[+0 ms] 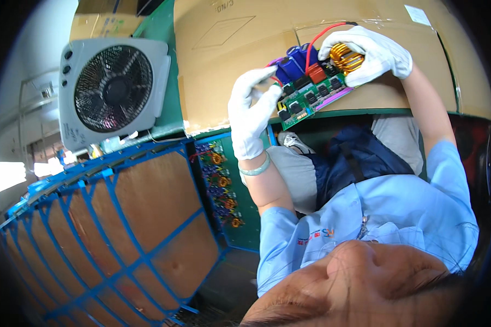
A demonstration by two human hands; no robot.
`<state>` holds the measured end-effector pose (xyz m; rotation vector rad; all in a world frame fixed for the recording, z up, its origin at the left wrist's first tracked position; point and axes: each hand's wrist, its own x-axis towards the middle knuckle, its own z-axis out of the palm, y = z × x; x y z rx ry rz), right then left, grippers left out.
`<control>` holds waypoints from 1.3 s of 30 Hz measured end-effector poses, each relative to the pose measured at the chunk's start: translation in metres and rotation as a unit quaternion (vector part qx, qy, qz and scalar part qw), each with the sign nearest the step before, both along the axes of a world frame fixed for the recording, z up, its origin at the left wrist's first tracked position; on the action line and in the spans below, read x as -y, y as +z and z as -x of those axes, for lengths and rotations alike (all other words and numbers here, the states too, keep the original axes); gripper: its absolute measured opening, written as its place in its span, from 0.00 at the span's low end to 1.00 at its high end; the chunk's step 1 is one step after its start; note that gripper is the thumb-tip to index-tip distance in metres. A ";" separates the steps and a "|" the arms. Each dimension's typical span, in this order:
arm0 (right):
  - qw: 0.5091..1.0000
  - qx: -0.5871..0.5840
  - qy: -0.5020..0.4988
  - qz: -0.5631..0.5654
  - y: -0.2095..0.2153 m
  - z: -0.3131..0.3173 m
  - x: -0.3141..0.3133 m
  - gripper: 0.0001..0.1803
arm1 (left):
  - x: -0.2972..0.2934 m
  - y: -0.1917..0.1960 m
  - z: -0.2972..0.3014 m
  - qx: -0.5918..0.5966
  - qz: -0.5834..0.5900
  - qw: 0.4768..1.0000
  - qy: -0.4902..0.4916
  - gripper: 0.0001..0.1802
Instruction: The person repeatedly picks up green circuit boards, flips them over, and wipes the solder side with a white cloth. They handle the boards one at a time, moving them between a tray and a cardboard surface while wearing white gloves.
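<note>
A green circuit board (pixel 303 113) is tilted over the cardboard-topped bench. Blue cylindrical capacitors (pixel 291 67), a red block-shaped part (pixel 315 72) and a copper-wound coil (pixel 346 59) stand on it. My left hand (pixel 251 111), in a white glove, curls its thumb and fingers round the board's left end, by a thin red wire. In a matching glove, my right hand (pixel 375 54) grips the right end, with fingers round the coil. A thicker red wire (pixel 317 36) arches from the board up past my right fingers.
A grey box fan (pixel 114 90) stands left on the bench, beside the cardboard sheet (pixel 223 65). Below it is a blue-framed rack with brown panels (pixel 153 191). Several similar boards with copper coils (pixel 223 182) lie on a green surface left of my legs.
</note>
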<state>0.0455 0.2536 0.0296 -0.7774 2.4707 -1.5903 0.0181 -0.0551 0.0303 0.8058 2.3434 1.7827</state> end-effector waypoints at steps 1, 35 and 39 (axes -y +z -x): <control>1.000 0.011 0.003 -0.010 0.002 0.002 0.000 0.34 | -0.002 0.001 0.000 -0.054 0.025 0.998 -0.006 0.25; 0.998 0.057 0.021 0.008 -0.014 0.000 -0.009 0.38 | 0.035 -0.007 -0.006 0.150 -0.020 0.988 0.039 0.27; 0.999 0.041 0.033 0.013 -0.016 0.000 -0.011 0.37 | 0.032 0.007 -0.016 0.225 0.096 0.969 -0.016 0.26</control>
